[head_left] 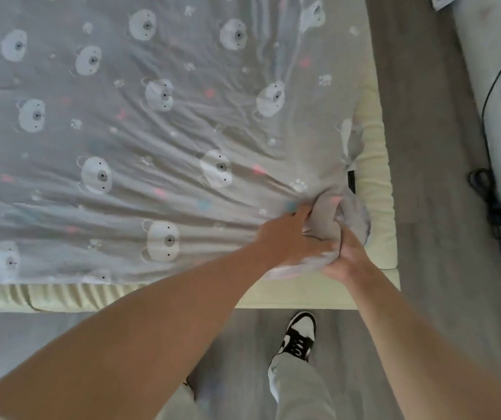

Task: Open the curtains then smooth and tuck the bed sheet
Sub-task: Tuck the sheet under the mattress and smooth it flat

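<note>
Both hands, left (288, 234) and right (344, 256), grip the bunched bed sheet (152, 131) corner; smoothing and tucking look unfinished, wrinkles remain.

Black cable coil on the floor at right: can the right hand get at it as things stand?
Probably not. The right hand is gripping the bunched sheet at the bed corner, and the cable lies across a strip of floor, well off to the side.

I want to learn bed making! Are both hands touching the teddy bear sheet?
Touching. The head view shows the left hand and right hand gripping the bunched sheet corner.
</note>
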### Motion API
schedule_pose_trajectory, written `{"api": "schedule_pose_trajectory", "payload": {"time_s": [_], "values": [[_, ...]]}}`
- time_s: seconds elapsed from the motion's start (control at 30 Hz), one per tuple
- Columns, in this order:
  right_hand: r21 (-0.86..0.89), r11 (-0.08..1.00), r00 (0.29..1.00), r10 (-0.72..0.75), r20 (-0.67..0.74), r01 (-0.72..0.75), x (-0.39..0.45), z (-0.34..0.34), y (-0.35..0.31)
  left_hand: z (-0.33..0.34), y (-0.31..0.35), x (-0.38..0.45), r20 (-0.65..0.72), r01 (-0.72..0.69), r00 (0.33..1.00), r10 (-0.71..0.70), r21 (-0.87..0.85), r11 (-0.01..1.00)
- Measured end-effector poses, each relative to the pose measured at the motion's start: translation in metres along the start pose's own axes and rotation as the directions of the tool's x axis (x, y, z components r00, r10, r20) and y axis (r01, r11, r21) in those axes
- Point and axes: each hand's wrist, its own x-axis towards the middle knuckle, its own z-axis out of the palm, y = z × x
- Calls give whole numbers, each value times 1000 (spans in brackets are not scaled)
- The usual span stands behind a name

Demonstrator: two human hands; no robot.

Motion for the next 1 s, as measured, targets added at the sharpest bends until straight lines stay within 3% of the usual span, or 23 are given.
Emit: {"api": "schedule_pose_trajectory", "payload": {"time_s": [0.13,0.2,0.33,0.43,0.5,0.53,0.63,0.73,0.8,0.9,1.0], "values": [[73,975,978,-211,4,210,-7,-21,5,6,8,6,-1,-78,997,78,70,995],[209,944,959,-274,68,255,-23,-33,13,4,9,5,0,-154,988,155,114,981],[388,915,992,-125,15,109,-12,-36,16,-12,16,-5,-67,-230,970,236,78,970],[225,974,997,1,78,-19,-3,-9,21,-26,19,-20,-64,-269,962,265,-77,960],[76,997,996,-2,84,-4,-5,11,9,-32,17,-30,-45,-301,954,297,-106,948],[85,996,996,-19,84,12,-6,22,-1,-35,13,-34,-40,-318,948,315,-107,942],[179,969,977,-188,97,168,-15,56,-42,-43,5,-42,-57,-362,932,358,-106,926],[184,873,887,-461,8,452,-37,42,-61,-42,8,-47,-56,-359,933,356,-60,931],[169,851,867,-493,-70,497,-51,-2,-49,-33,13,-44,23,-321,947,320,57,945],[166,927,905,-268,-332,335,-44,-86,-17,-12,18,-30,271,-269,943,193,283,920],[181,912,898,-298,-325,368,-27,-111,-26,-4,22,-13,409,-288,898,159,276,917]]}}
